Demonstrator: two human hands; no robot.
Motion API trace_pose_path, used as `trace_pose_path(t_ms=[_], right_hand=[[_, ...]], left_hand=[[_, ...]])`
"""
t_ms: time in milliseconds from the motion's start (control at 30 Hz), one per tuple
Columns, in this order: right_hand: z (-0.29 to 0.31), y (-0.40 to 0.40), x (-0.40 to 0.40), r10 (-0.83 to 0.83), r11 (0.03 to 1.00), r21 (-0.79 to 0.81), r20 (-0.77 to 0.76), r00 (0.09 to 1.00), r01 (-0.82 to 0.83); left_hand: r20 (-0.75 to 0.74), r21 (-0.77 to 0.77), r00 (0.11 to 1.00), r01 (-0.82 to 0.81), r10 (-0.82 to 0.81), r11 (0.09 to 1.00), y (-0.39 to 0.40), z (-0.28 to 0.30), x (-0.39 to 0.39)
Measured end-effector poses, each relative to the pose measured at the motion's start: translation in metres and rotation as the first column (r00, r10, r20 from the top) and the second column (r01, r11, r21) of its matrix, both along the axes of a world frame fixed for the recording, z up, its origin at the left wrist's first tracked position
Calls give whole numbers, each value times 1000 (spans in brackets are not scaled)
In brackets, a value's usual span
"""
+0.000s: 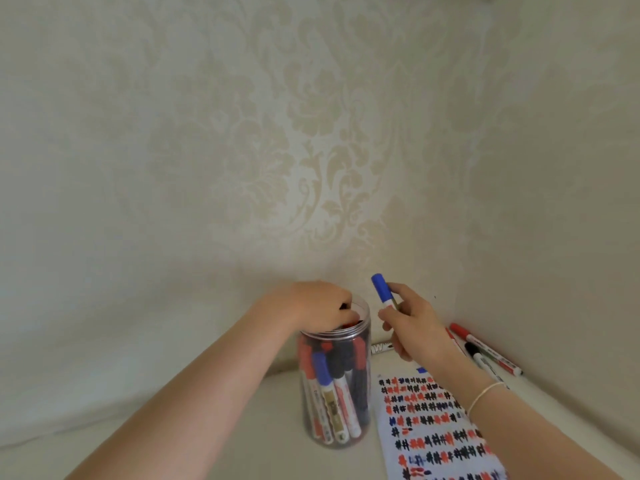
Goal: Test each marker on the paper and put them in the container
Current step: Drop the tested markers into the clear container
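Note:
A clear plastic jar stands upright on the pale table, packed with several red, blue and black markers. My left hand rests on the jar's open mouth with its fingertips curled inside, among the marker caps; I cannot see whether they grip one. To the right of the jar my right hand holds a blue-capped marker upright, cap on. A white paper covered with rows of red, black and blue scribbles lies to the right of the jar, partly under my right forearm.
A few loose markers, red-capped and black-capped, lie at the right against the wall. One more marker lies behind the jar. Patterned cream walls meet in a corner close behind the table.

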State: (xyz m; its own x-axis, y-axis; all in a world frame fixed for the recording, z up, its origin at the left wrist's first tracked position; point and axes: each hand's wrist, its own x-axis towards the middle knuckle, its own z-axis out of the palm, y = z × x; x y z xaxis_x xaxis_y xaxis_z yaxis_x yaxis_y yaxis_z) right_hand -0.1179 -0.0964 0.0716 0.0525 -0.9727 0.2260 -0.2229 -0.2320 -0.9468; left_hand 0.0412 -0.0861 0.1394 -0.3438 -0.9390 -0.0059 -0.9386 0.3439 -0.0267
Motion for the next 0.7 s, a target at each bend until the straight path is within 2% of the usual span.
trace_pose_path(t_ms=[133,200,267,367,400,467,533,600,633,667,700], right_hand=[[4,8,-6,4,992,121,136,991,-21],[8,16,-10,32,986,154,216,976,-66],[11,23,-13,60,983,157,203,977,-93],[13,33,-20,79,986,139,68,995,-87],[15,36,-24,90,985,140,50,995,-96],[21,44,-31,113,982,148,47,992,-119],[29,53,-40,128,982,133,66,990,-136],[34,60,-50,140,981,114,139,980,-157],[35,62,-55,150,977,114,227,962,-180],[35,64,-59,158,970,118,361,919,-213],[35,66,-63,159,959,121,522,838,-258]], left_hand=[[-305,-54,952,-1,-16,999,6,5,10],[-263,-70,965,3,-22,998,8,5,12],[-218,-127,976,-26,-2,992,10,-1,8],[-328,-411,939,-47,-100,910,16,-3,1],[-297,-451,942,7,-157,893,17,-4,-2],[-149,-387,965,142,-214,911,18,-5,-9],[-53,-335,970,208,-239,919,20,-4,-16],[-127,-333,956,212,-266,919,25,-1,-19],[-182,-332,943,209,-280,920,29,1,-20],[-210,-353,931,214,-300,911,33,1,-22],[-208,-396,922,226,-327,890,37,2,-25]])
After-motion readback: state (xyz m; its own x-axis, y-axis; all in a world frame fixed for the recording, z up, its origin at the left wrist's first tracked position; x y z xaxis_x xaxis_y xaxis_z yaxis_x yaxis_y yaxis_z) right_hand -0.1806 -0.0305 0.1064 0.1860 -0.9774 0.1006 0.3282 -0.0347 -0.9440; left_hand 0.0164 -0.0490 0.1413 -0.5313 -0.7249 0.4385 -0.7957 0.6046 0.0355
